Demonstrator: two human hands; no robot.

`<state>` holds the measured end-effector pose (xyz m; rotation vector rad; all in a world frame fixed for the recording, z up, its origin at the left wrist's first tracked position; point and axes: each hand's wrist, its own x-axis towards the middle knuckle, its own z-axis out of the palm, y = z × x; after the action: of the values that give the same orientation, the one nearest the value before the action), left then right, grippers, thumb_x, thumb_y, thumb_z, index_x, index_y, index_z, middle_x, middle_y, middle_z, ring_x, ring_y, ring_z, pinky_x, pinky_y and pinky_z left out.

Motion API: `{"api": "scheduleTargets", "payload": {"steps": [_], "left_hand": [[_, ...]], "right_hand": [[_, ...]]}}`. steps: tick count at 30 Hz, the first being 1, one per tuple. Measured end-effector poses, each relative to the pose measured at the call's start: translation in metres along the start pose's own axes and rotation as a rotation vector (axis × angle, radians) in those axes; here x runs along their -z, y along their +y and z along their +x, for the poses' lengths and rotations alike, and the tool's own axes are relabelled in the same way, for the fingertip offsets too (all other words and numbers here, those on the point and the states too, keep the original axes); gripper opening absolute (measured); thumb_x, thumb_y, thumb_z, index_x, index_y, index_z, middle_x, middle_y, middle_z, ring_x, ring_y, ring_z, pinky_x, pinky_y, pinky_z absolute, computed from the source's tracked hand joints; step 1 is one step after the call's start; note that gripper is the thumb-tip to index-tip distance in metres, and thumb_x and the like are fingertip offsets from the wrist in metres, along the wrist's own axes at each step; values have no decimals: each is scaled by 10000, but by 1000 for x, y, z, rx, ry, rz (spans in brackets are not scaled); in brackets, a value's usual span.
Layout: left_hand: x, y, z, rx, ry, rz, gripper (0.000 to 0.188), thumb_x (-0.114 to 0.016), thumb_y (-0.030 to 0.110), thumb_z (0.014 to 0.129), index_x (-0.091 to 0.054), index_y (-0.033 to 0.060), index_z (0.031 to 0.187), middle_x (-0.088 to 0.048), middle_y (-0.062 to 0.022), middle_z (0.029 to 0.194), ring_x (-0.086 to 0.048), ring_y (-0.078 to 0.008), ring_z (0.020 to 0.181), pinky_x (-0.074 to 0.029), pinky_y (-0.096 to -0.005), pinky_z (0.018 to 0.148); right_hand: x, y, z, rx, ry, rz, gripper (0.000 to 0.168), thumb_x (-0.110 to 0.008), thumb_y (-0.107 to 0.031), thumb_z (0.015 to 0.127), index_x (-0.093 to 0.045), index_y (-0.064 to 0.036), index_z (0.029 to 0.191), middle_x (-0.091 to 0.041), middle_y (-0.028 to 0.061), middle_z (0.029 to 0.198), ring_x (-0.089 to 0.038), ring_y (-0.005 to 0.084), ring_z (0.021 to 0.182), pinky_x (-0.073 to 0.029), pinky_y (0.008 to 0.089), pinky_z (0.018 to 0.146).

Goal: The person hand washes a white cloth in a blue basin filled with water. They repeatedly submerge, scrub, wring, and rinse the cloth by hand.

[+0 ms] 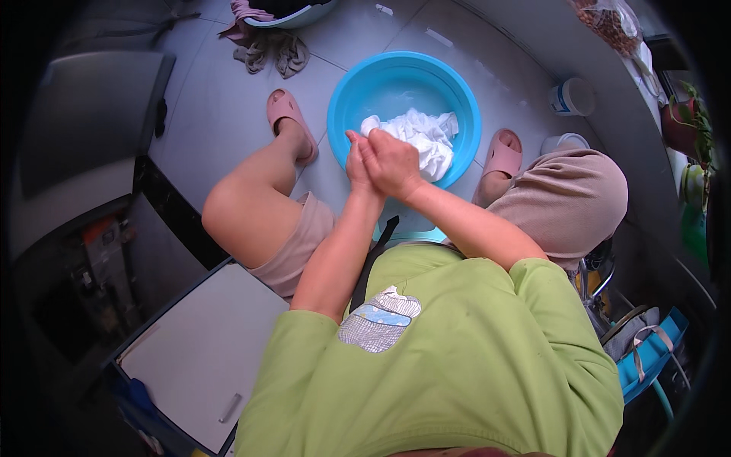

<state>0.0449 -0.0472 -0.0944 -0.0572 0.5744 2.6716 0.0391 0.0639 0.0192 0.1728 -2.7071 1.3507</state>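
A round blue plastic basin (pixel 377 74) stands on the tiled floor between my feet. Wet-looking white cloth (pixel 425 134) lies bunched in it, towards the right and near side. Over the basin's near left rim, my left hand (pixel 358 163) and my right hand (pixel 394 160) are pressed together. A rounded bit of white cloth (pixel 370 123) shows just beyond my knuckles. Both hands have curled fingers; whether they grip part of the cloth between them is hidden.
At the top, a light blue basin (pixel 291 20) holds dark cloth, with grey-brown cloth (pixel 274 54) on the floor beside it. A white tub (pixel 574 97) stands by the right wall. A white-topped cabinet (pixel 211 343) is at lower left, and a blue bag (pixel 651 357) at lower right.
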Motion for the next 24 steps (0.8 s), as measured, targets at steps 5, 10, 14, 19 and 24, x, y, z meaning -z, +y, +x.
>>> {"api": "scheduleTargets", "payload": {"steps": [5, 10, 14, 19, 24], "left_hand": [[-89, -12, 15, 97, 653, 72, 473, -262, 477, 996, -478, 137, 1245, -567, -47, 1153, -558, -220, 1072, -451, -371, 930], [-54, 0, 8, 52, 383, 51, 459, -387, 563, 942, -518, 131, 855, -545, -26, 870, -552, -160, 824, -462, -335, 733], [-62, -13, 5, 88, 440, -36, 462, -378, 574, 938, -542, 142, 932, -556, -46, 933, -559, -194, 869, -468, -350, 772], [-85, -4, 9, 112, 578, 50, 475, -339, 563, 954, -550, 140, 1006, -571, -50, 986, -572, -205, 913, -477, -365, 814], [-88, -8, 10, 166, 639, 37, 418, -353, 504, 972, -539, 131, 997, -589, -38, 974, -574, -216, 962, -460, -373, 882]], "right_hand": [[-1, 51, 7, -234, -20, 50, 296, -447, -335, 922, -548, -69, 841, -638, 168, 795, -615, 384, 717, -474, 471, 623], [0, 7, -4, -3, 36, 54, 210, -510, -282, 864, -536, -90, 783, -617, 124, 729, -615, 349, 675, -481, 457, 592], [5, 25, -5, -57, 22, 115, 254, -495, -297, 871, -550, -79, 753, -627, 136, 728, -615, 359, 671, -483, 459, 593], [4, 19, -3, -62, 65, 0, 236, -535, -290, 848, -555, -75, 755, -611, 132, 727, -606, 355, 647, -481, 456, 574], [5, 33, -3, -197, -53, 141, 294, -487, -347, 882, -570, -77, 799, -627, 151, 796, -604, 377, 742, -466, 463, 640]]}}
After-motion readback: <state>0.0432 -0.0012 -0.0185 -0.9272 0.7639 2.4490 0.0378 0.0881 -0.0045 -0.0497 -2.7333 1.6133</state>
